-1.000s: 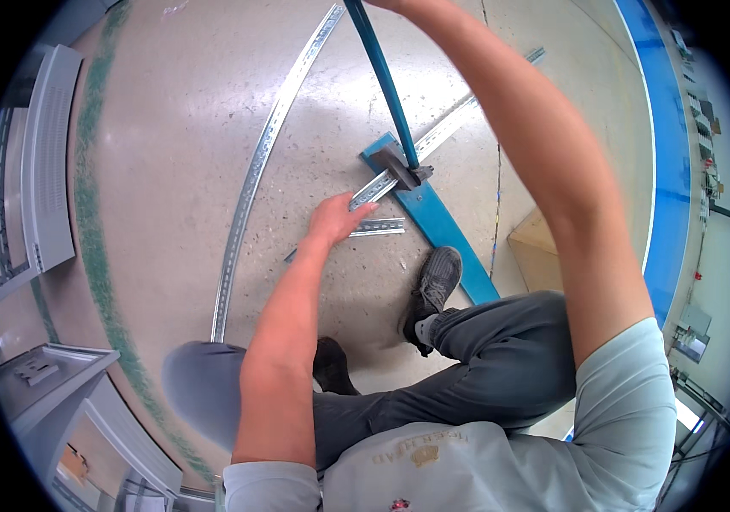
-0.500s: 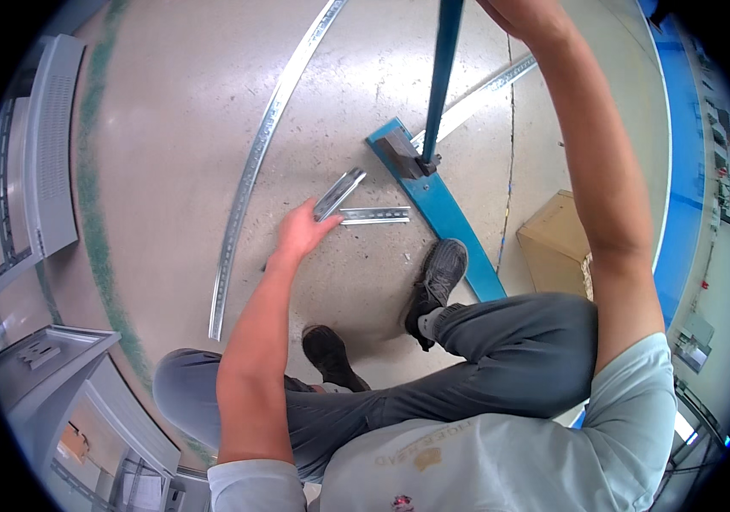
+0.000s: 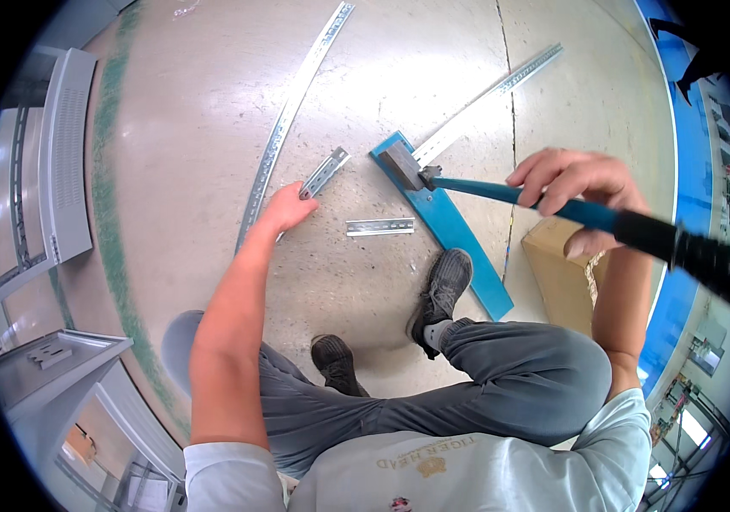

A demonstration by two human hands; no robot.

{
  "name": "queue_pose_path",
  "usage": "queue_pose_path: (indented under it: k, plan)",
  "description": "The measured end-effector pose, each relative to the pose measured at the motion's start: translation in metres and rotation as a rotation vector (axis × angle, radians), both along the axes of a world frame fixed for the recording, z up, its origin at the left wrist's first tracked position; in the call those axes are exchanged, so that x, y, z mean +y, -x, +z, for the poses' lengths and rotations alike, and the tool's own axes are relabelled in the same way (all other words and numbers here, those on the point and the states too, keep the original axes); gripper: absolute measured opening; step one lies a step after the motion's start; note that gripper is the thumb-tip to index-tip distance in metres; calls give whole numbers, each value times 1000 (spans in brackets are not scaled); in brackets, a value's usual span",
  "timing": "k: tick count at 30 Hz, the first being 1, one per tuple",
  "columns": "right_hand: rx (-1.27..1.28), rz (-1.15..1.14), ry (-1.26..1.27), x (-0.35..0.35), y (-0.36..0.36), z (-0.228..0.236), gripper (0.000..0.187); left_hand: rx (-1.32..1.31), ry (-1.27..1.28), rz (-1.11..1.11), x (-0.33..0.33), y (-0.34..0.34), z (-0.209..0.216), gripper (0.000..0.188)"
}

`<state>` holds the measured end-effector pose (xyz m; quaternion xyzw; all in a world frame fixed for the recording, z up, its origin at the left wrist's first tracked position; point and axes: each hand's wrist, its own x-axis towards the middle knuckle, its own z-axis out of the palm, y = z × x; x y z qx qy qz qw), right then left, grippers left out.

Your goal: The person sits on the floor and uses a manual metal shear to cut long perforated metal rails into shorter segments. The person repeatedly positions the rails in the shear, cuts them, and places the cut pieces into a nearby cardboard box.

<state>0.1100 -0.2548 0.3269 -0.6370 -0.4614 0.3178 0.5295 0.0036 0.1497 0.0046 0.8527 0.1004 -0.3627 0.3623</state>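
My left hand (image 3: 284, 210) is closed around a short slotted metal mounting rail (image 3: 324, 173), whose far end sticks out past my fingers. Another short rail (image 3: 379, 227) lies on the floor to its right. A teal rail cutter (image 3: 459, 243) stands on the floor with a dark cutting block near its far end. Its long lever handle (image 3: 493, 190) leans to the right, with a black grip. The curled fingers and thumb of my right hand (image 3: 583, 192) are around this lever. A longer rail (image 3: 476, 115) reaches from the block toward the far right.
A long slotted rail (image 3: 290, 107) lies on the floor at the left. An open cardboard box (image 3: 557, 269) stands right of the cutter. Grey metal cabinets (image 3: 66, 162) line the left side. My shoe (image 3: 448, 282) is close beside the cutter's base.
The lever has swung from pointing away to leaning right, and my right hand has come nearer with it. My left hand has moved slightly away and left with its rail, apart from the one on the floor.
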Motion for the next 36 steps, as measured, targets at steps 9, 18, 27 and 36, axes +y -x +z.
queue_pose_path:
  k: [9, 18, 27, 36]
  plan:
    - [264, -413, 711, -38, 3, -123, 63, 63, 129, 141, 8, -1, -40, 36]
    - [901, -1044, 555, -57, -32, -305, 67, -88, 83, 213, 10, 0, -33, 43]
    - [1047, -1145, 189, -38, -49, -336, 17, -231, 45, 352, -4, -9, -3, 35]
    - [882, -1221, 10, -47, -62, -319, 14, -279, 163, 393, -68, -3, 10, 23]
